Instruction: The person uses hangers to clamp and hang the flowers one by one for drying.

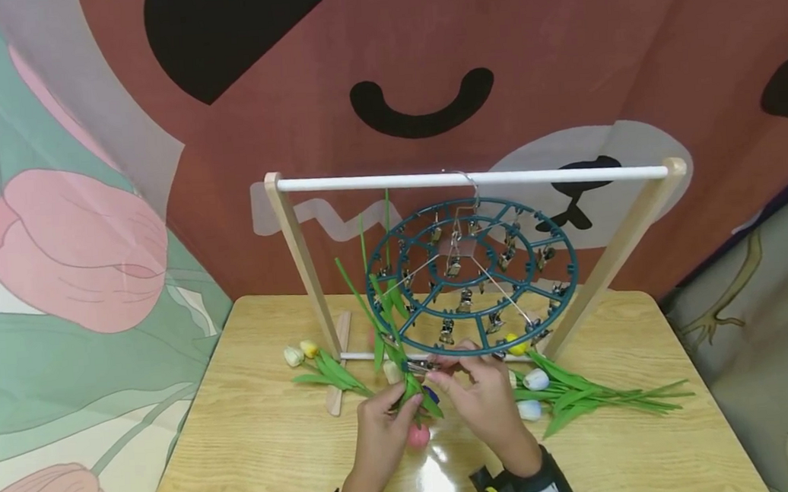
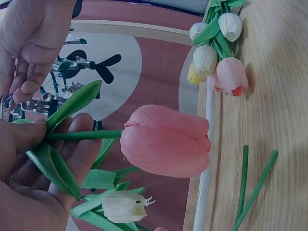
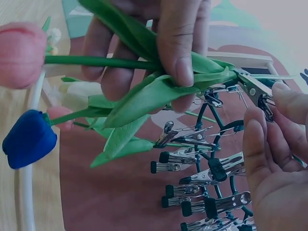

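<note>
My left hand (image 1: 384,428) pinches the green stem of a pink artificial tulip (image 2: 166,142) between thumb and fingers, its bloom pointing down toward the table. In the right wrist view, a metal clip (image 3: 254,87) meets the stem end of the leaves. My right hand (image 1: 489,401) holds that clip's handles between thumb and fingers. The clip is at the near left rim of a round dark-green hanger (image 1: 452,349) with many clips. A blue tulip (image 3: 30,139) and a white tulip (image 2: 122,207) hang beside the pink one, stems upward.
The hanger hooks onto a white rod (image 1: 389,180) between wooden posts (image 1: 306,267). On the wooden table (image 1: 259,469), white and yellow tulips (image 1: 308,349) lie at left, and a bunch with bluish-white tulips (image 1: 537,379) at right. A printed cloth (image 1: 559,51) hangs behind.
</note>
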The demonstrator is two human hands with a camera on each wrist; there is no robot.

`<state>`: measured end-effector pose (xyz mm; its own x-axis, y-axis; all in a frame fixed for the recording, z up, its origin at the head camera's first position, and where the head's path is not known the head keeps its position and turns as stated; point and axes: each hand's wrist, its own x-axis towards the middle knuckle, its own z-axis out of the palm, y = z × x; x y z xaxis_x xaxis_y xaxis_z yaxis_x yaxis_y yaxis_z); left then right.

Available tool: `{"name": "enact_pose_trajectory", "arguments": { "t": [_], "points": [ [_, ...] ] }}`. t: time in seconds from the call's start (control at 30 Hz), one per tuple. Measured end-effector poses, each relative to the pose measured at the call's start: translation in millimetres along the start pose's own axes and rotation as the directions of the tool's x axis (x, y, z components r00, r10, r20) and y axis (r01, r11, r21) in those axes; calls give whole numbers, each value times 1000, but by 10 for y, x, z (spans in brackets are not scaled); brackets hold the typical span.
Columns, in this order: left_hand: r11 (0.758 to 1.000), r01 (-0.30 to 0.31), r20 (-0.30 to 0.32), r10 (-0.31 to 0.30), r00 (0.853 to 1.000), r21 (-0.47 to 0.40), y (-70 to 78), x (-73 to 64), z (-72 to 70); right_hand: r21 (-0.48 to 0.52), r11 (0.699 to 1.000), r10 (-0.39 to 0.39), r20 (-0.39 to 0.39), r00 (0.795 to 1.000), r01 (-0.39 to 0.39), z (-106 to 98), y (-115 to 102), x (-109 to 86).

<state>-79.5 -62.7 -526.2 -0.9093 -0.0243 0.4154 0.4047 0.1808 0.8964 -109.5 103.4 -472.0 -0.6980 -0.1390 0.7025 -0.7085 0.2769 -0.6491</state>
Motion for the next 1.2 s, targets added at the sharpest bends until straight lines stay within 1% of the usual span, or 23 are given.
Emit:
{"name": "enact_pose_trajectory", "arguments": {
  "t": [0.1, 0.17, 0.3, 0.4, 0.47, 0.6, 0.7, 0.87, 0.97, 1.0, 1.07, 1.1, 1.2],
  "points": [
    [1000, 21, 2, -21, 1000, -8, -3, -2, -2, -68, 997, 48, 25, 999, -47, 2, -14, -29],
    [999, 33, -4, -33, 999, -3, -5, 0, -9, -103, 990, 99, 63, 993, -92, 0, -22, -70],
    [998, 51, -26, -50, 998, 22, -19, 11, -32, -170, 970, 203, 162, 966, -176, -12, -34, -205],
    [997, 69, -35, -68, 997, 16, -39, 12, -55, -227, 957, 233, 229, 945, -181, -33, -1, -351],
    [997, 79, -39, -79, 996, -1, -52, 7, -75, -245, 953, 242, 260, 935, -179, -53, 42, -451],
    [993, 117, -39, -118, 992, -29, -62, 1, -131, -269, 940, 288, 284, 915, -212, -105, 117, -595],
    [987, 160, -39, -161, 986, -29, -57, 0, -174, -275, 927, 331, 285, 900, -255, -143, 154, -645],
    [976, 218, -53, -217, 975, 14, -65, 3, -239, -281, 913, 376, 299, 877, -295, -179, 182, -664],
    [972, 233, -63, -230, 971, 33, -87, 3, -277, -284, 912, 383, 326, 864, -297, -194, 201, -673],
    [969, 242, -62, -240, 969, 36, -96, 6, -289, -281, 911, 388, 340, 857, -301, -198, 213, -678],
    [967, 253, -56, -251, 966, 27, -108, 15, -314, -281, 906, 407, 373, 834, -317, -200, 247, -692],
    [966, 257, -51, -255, 966, 29, -116, 23, -326, -283, 902, 419, 393, 819, -326, -197, 269, -702],
    [965, 262, -45, -261, 964, 28, -136, 51, -353, -304, 886, 457, 459, 762, -349, -163, 340, -740]
  ]
}}
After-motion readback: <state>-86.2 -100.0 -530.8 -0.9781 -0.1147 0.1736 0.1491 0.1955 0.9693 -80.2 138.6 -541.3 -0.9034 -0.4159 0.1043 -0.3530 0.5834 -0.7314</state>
